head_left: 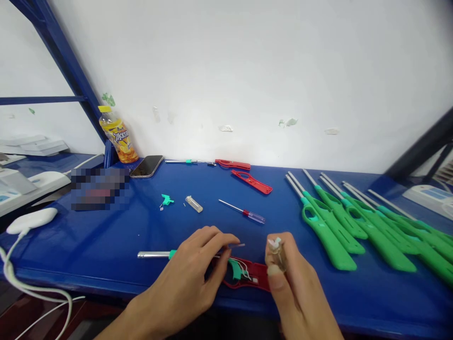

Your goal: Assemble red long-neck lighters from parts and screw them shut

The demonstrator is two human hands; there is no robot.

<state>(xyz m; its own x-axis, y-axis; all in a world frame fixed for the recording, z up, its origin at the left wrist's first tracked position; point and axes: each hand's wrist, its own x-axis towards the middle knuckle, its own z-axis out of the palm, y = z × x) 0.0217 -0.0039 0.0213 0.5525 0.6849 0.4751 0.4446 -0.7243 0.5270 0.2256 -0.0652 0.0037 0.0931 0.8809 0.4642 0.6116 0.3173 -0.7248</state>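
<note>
My left hand (193, 271) pinches a thin, pale tube-like piece (238, 245) between thumb and fingers. In my right hand (297, 285), a small clear fuel tank (279, 255) is gripped with its whitish top facing up. Below both hands lies an opened red lighter shell (260, 274), with a green trigger (236, 270) and white wires inside. Its silver metal tube (154, 254) sticks out to the left of my left hand, which hides the middle part. A screwdriver (247, 215) with a clear purple handle rests beyond the hands.
Several green lighters (329, 231) lie at the right. Toward the back are red shell halves (252, 182), another metal tube (177, 162), a phone (146, 166) and a drink bottle (118, 134). A second clear tank (194, 204) and a loose green trigger (167, 200) lie mid-table. White cables (35, 288) hang at left.
</note>
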